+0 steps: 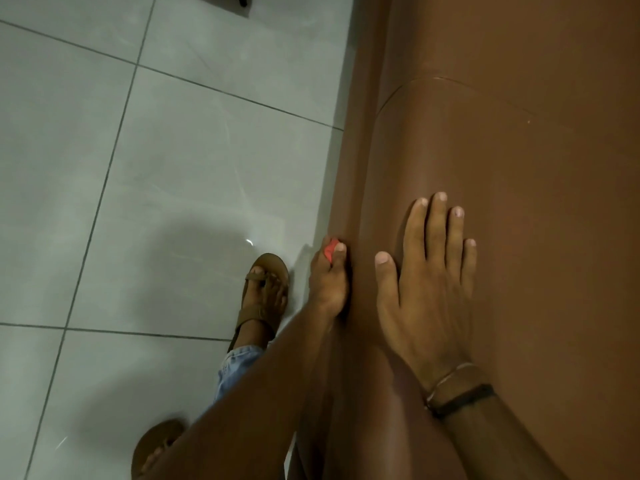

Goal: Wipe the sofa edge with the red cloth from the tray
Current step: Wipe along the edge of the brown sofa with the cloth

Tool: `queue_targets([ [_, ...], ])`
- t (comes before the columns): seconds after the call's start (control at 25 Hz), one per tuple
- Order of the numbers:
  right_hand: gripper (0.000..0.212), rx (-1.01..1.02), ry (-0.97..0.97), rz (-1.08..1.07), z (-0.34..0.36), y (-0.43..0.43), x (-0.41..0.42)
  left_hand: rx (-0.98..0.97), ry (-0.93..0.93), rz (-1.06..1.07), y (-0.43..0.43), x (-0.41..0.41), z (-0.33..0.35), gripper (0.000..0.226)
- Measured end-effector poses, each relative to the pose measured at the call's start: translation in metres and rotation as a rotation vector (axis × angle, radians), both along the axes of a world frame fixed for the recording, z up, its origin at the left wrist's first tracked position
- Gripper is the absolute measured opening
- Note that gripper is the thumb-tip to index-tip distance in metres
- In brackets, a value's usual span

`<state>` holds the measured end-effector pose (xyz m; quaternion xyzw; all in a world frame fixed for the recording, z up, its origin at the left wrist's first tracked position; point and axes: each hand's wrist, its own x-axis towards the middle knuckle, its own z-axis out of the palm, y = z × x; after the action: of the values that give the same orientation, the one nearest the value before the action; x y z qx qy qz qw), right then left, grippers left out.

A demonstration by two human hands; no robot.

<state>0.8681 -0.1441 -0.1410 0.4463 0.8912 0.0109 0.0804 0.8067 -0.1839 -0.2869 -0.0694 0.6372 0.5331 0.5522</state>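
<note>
A brown leather sofa fills the right half of the view, its rounded edge running from top to bottom. My left hand presses against the sofa's outer side, low on the edge, with its fingers closed on a red cloth. Only a small bit of the cloth shows between the fingertips; the rest is hidden under the hand. My right hand lies flat and spread on top of the rounded edge, holding nothing. The tray is out of view.
Pale grey floor tiles cover the left side. My two feet in brown sandals stand on the tiles close to the sofa base. A dark furniture leg shows at the top edge.
</note>
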Motion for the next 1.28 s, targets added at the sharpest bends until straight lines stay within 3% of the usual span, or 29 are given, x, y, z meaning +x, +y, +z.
queue_targets([
  [0.12, 0.077, -0.006, -0.034, -0.003, 0.003, 0.006, -0.003, -0.070, -0.073, -0.005, 0.011, -0.011, 0.001, 0.060],
  [0.32, 0.078, -0.053, -0.013, 0.003, 0.003, 0.058, -0.047, -0.024, 0.024, -0.002, 0.047, -0.036, 0.009, 0.059],
  [0.52, 0.077, -0.005, -0.036, 0.024, 0.003, 0.063, -0.052, -0.098, -0.111, 0.007, 0.077, -0.064, -0.011, 0.063],
  [0.72, 0.078, -0.013, -0.016, 0.008, 0.004, 0.102, -0.077, -0.049, -0.039, -0.034, 0.101, -0.086, 0.000, 0.054],
  [1.28, 0.075, -0.017, -0.039, 0.038, 0.005, 0.140, -0.113, -0.108, -0.011, 0.009, 0.204, -0.165, -0.006, 0.063],
])
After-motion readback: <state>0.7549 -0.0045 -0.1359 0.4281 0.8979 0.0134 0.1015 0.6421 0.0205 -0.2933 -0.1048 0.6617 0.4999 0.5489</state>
